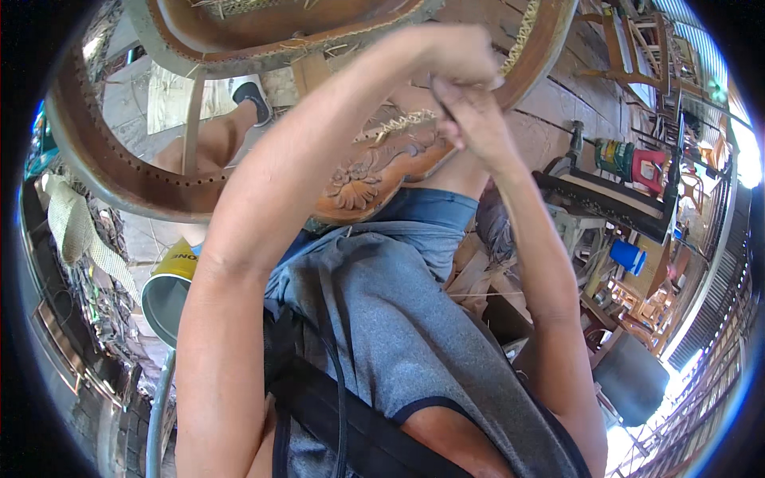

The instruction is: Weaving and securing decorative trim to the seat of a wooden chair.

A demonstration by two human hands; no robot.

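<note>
A curved brown wooden chair frame (131,191) lies across my lap, with a row of small holes along its left inner edge. Flower carving (355,183) decorates the part nearest my body. Pale cane strands (406,123) stick out above the carving, and woven cane (522,33) runs along the frame's right side. Over that side, my left hand (462,56) is closed and slightly blurred; what it grips is hidden. Just below it, touching or nearly so, my right hand (474,119) is curled, with a small dark thing at its edge that I cannot make out.
A second oval wooden frame (163,60) lies beyond the first. At left are a yellow can (171,275) and a roll of woven cane webbing (72,223). A black bench frame (606,199), a blue container (627,255) and stacked furniture stand at right.
</note>
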